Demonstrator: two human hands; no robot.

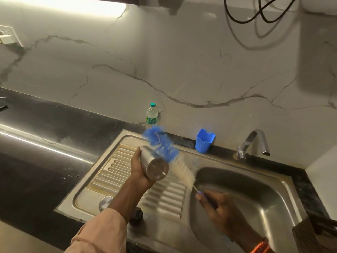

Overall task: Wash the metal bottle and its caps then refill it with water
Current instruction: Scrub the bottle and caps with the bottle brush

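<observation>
In the head view, one metal bottle (155, 166) is held by the left hand (139, 168) above the ribbed drainboard of the sink (164, 196); its fingers are curled round the body, and the bottle is tilted with its flat base turned toward the camera. One bottle brush (169, 156), with blue and white bristles blurred by motion, is seen just beside the bottle, on its right. Its thin handle is gripped by the right hand (218, 207) over the basin, fingers closed round it. Two caps lie on the drainboard near the front edge: one metal cap (105, 203) and one black cap (136, 216), partly hidden by the left forearm. On the dark desk (45, 143) behind the sink stand one plastic water bottle (151, 115) and one blue cup (204, 140). One tap (253, 143) is mounted at the back right.
</observation>
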